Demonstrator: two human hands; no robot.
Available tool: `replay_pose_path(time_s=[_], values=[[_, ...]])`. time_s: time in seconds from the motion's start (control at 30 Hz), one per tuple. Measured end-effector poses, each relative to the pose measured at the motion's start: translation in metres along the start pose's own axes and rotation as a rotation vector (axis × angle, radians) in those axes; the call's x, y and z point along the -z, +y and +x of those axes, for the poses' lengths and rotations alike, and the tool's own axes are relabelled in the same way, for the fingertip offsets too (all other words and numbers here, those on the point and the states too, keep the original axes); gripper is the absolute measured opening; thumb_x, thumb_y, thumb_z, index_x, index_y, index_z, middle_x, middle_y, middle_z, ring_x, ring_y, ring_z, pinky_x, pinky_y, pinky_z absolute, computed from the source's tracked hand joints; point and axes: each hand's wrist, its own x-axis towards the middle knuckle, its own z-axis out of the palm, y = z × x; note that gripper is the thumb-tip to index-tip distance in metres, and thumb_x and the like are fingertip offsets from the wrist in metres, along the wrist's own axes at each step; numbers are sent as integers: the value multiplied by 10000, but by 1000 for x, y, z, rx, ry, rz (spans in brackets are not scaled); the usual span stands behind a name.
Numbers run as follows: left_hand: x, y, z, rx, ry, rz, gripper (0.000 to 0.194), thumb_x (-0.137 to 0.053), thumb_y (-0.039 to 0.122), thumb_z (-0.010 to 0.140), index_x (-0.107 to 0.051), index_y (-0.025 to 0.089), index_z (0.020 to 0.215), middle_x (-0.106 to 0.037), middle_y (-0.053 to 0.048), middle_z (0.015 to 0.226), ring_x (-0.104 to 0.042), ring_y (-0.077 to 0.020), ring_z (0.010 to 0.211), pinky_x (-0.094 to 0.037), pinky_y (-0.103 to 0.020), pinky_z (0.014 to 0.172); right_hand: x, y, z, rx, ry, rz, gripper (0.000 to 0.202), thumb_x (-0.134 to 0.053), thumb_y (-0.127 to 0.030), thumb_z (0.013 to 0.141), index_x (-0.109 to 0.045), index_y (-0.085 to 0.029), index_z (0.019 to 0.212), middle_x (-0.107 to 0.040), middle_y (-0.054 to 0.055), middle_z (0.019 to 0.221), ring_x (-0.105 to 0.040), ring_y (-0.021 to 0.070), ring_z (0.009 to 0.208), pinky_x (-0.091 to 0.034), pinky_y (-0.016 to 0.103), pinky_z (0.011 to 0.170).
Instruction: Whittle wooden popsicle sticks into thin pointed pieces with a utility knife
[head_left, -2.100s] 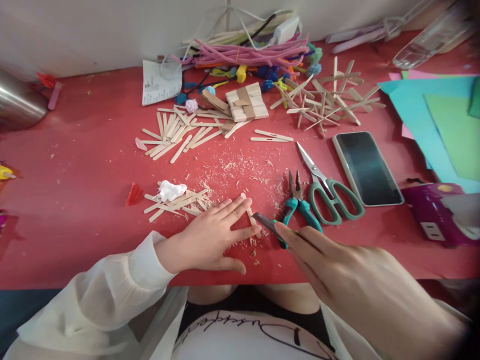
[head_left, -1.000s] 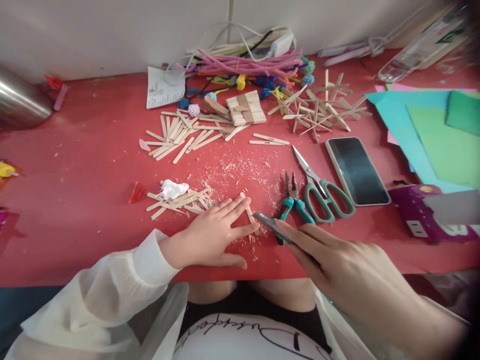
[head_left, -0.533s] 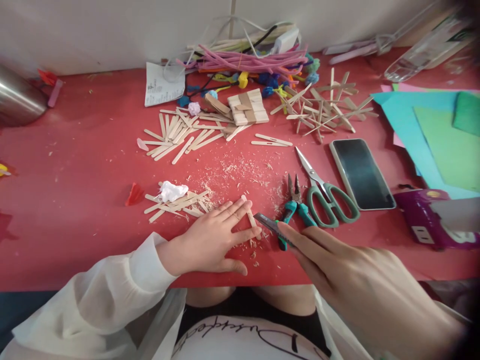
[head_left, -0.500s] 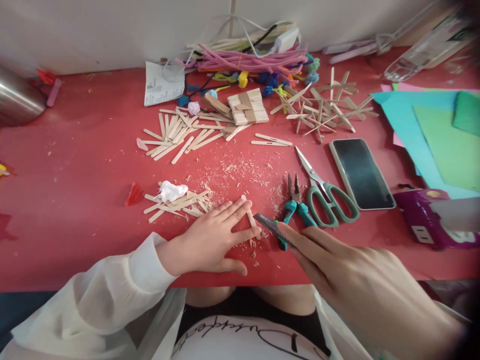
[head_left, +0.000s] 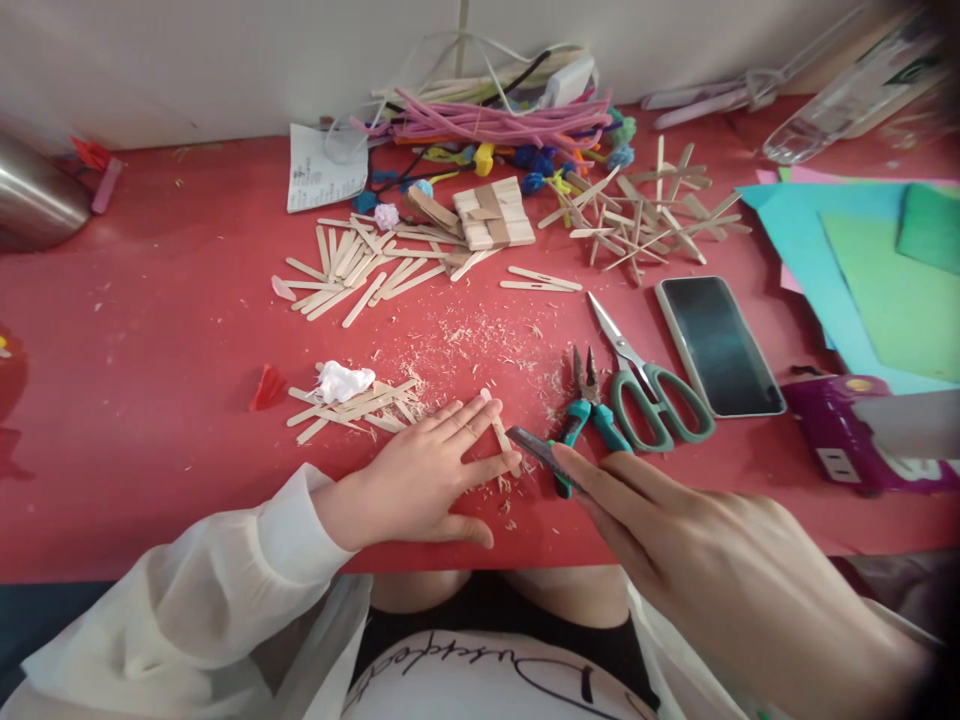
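Note:
My left hand point(head_left: 420, 470) lies flat with its fingers spread, and its fingertips press a wooden craft stick point(head_left: 501, 436) onto the red table. My right hand point(head_left: 690, 540) is closed around a utility knife point(head_left: 534, 446). The blade tip points at the stick, close to its right side; whether they touch I cannot tell. Wood shavings point(head_left: 480, 340) are scattered beyond and around my left hand. Just past the knife lie teal-handled pliers point(head_left: 589, 400), partly behind my right hand, and green-handled scissors point(head_left: 649, 395).
Loose craft sticks point(head_left: 352, 265) and a bundled stack point(head_left: 495, 215) lie further back. Several joined sticks point(head_left: 652, 210) stand at the back right. A phone point(head_left: 720, 345), a purple object point(head_left: 847, 435) and coloured paper point(head_left: 795, 240) are on the right. White material point(head_left: 343, 382) rests on sticks at left.

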Motion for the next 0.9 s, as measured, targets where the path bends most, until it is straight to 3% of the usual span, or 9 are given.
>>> replay_pose_path(time_s=[0.33, 0.5, 0.6, 0.73, 0.83, 0.9], values=[[1, 1, 0, 3, -11, -3, 755, -516, 654, 724, -377, 239, 1339, -196, -147, 1476, -143, -324, 1357, -214, -476, 1069, -1, 2, 0, 62, -136, -36, 498, -473, -61, 619, -650, -116, 1081, -713, 68, 826, -467, 96, 281, -382, 253, 264], [0, 1, -1, -8, -6, -22, 769, -492, 669, 730, -369, 222, 1345, -176, -151, 1480, -110, -326, 1363, -205, -475, 1069, 5, 4, 13, 186, -201, -52, 581, -459, -14, 552, -638, -84, 1100, -709, 97, 823, -519, 102, 346, -368, 225, 289], [0, 1, -1, -13, -4, -32, 781, -462, 684, 737, -346, 228, 1360, -175, -163, 1477, -101, -328, 1363, -209, -477, 1062, 5, 7, 19, 182, -194, 38, 536, -473, -36, 612, -616, -64, 1127, -694, 72, 723, -563, 137, 392, -368, 241, 297], [0, 1, 1, -6, -11, -37, 809, -466, 701, 718, -340, 231, 1365, -167, -174, 1476, -116, -341, 1358, -223, -485, 1054, -6, 12, 13, -94, -205, 309, 369, -437, -163, 798, -636, -163, 1109, -685, 40, 716, -609, 156, 482, -440, 257, 387], [0, 2, 2, -1, -7, -33, 818, -504, 696, 695, -363, 231, 1353, -159, -161, 1481, -116, -343, 1358, -242, -488, 1048, -15, 11, 3, -342, -276, 609, 351, -426, -258, 849, -618, -222, 1141, -701, 30, 811, -629, 144, 605, -487, 256, 508], [1, 3, 2, 1, -1, -35, 803, -504, 692, 699, -378, 234, 1346, -159, -152, 1483, -124, -340, 1358, -243, -489, 1050, -19, 9, -3, -471, -315, 792, 365, -435, -325, 855, -606, -228, 1163, -693, 18, 784, -593, 125, 575, -465, 243, 492]])
